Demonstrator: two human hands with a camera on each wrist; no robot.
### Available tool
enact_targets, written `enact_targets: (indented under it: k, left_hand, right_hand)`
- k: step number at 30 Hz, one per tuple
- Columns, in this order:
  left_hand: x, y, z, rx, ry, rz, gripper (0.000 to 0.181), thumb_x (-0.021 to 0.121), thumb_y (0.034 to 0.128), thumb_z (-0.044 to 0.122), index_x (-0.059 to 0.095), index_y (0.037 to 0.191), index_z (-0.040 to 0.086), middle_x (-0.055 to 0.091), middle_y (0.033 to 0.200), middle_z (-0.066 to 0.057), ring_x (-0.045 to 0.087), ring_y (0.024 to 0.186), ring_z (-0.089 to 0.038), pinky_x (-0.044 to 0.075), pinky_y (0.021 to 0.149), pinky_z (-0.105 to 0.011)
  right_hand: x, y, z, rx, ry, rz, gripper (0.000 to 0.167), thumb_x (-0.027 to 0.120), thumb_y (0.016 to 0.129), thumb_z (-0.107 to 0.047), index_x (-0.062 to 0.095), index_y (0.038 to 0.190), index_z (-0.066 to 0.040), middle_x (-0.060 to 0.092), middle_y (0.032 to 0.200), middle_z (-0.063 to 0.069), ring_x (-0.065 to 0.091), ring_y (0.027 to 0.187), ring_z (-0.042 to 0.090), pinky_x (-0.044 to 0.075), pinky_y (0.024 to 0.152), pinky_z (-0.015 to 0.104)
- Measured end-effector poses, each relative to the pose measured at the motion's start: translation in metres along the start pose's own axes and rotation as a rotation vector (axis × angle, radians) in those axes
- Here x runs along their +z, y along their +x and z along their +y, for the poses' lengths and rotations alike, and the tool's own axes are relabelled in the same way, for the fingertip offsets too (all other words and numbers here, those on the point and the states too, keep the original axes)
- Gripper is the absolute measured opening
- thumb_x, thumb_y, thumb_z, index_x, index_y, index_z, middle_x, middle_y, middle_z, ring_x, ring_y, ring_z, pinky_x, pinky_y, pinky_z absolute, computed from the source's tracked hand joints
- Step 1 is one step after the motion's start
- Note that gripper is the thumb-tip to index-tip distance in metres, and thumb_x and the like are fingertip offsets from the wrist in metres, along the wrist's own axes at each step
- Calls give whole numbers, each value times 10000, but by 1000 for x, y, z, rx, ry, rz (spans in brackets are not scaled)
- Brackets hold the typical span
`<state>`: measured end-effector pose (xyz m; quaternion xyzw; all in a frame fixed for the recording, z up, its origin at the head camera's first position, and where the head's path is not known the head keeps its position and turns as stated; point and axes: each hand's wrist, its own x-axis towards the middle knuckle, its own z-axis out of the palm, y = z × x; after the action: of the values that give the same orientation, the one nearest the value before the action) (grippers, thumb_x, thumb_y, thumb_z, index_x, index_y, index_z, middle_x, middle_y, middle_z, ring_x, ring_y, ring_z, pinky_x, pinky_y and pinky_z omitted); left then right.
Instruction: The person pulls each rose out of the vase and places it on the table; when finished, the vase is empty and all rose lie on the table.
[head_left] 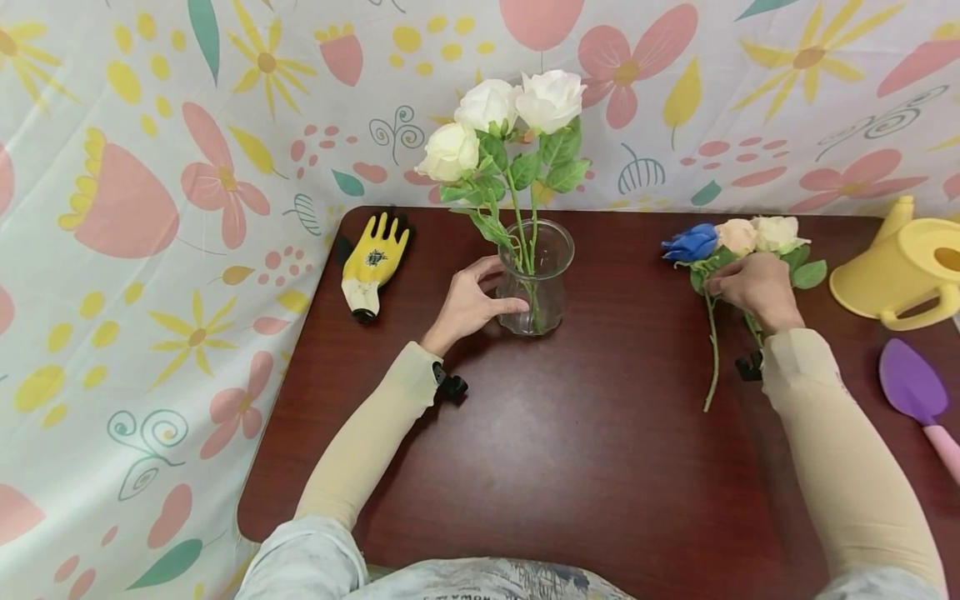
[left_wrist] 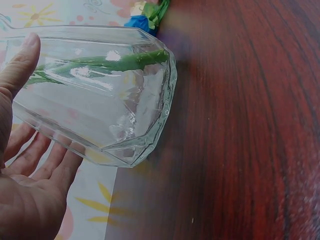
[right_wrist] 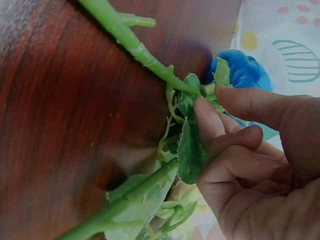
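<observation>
My left hand (head_left: 472,302) grips the side of a clear glass vase (head_left: 551,292), thumb in front and fingers around the far side. Green stems reach down inside the glass (left_wrist: 65,105) in the left wrist view. Several white roses (head_left: 551,100) with leaves rise out of the vase. Over at the right, my right hand (head_left: 757,290) pinches the stem of a blue rose (head_left: 692,242) just below its bloom. Beside it lie a peach rose (head_left: 737,237) and a cream rose (head_left: 780,234). The right wrist view shows thumb and forefinger at the blue rose's green stem (right_wrist: 135,49).
A yellow and black work glove (head_left: 375,260) lies at the table's back left. On the right stand a yellow watering can (head_left: 862,275) and a purple trowel (head_left: 911,379) with a pink handle. A flower-printed cloth (head_left: 225,333) hangs behind and left of the dark wooden table (head_left: 570,467).
</observation>
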<state>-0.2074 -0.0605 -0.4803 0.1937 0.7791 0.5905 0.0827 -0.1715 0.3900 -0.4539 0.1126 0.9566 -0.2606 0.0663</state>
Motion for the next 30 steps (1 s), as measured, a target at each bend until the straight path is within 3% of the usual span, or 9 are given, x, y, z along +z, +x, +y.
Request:
enact_targets:
  k: [2, 5, 8, 12, 18, 24, 26, 30]
  left_hand:
    - [0, 0, 0, 3, 1, -1, 763, 980, 822, 137, 641, 1504, 78, 686, 1469, -150, 662, 1406, -316, 584, 1195, -381]
    - [0, 0, 0, 5, 1, 0, 763, 980, 824, 146, 639, 1503, 70, 688, 1465, -152, 664, 1402, -321, 582, 1198, -399]
    - [0, 0, -1, 3, 0, -2, 766, 978, 827, 146, 634, 1507, 67, 684, 1471, -155, 664, 1404, -328, 583, 1199, -408]
    - [0, -1, 0, -3, -3, -7, 768, 974, 833, 146, 628, 1514, 66, 677, 1482, -160, 667, 1405, -347, 582, 1199, -436]
    - [0, -1, 2, -15, -11, -7, 762, 972, 834, 141, 629, 1509, 60, 677, 1477, -172, 673, 1397, -384, 575, 1202, -498]
    - [0, -1, 2, -12, -13, -8, 765, 970, 835, 137, 624, 1511, 48, 676, 1476, -182, 669, 1401, -385, 571, 1208, -494]
    - [0, -1, 1, -10, -10, -8, 767, 971, 835, 142, 623, 1512, 50, 677, 1476, -179, 669, 1401, -377, 572, 1208, -485]
    - [0, -1, 0, -7, -4, -7, 770, 974, 834, 154, 624, 1513, 57, 678, 1479, -168, 665, 1406, -351, 576, 1206, -455]
  right_hand:
    - [-1, -1, 0, 4, -1, 6, 302, 800, 962, -191, 826, 1081, 85, 810, 1024, 282, 649, 1124, 573, 489, 626, 284]
    - [-2, -4, -2, 15, 7, 9, 315, 793, 974, -225, 833, 1071, 72, 796, 1085, 305, 635, 1141, 569, 444, 624, 237]
    - [-3, -8, -5, 32, 26, 0, 351, 773, 995, -254, 825, 1109, 73, 758, 1182, 342, 604, 1179, 564, 537, 677, 347]
    - [-5, -15, -11, 43, 47, 0, 395, 763, 1009, -281, 806, 1159, 83, 720, 1221, 368, 584, 1154, 525, 564, 712, 437]
    - [-7, -22, -20, 19, 57, 35, 398, 770, 1006, -301, 811, 1175, 57, 757, 1174, 320, 605, 1019, 364, 494, 603, 285]
    - [-9, -30, -32, 30, 95, 42, 450, 771, 1008, -378, 807, 1239, 6, 723, 1317, 316, 615, 1178, 462, 487, 729, 298]
    - [-10, -33, -39, 44, 122, 42, 482, 771, 1005, -442, 815, 1252, -31, 739, 1307, 261, 602, 1234, 438, 481, 762, 297]
    - [-9, -42, -56, 60, 186, 43, 512, 775, 984, -537, 831, 1260, -109, 767, 1054, -110, 609, 1170, 256, 490, 767, 278]
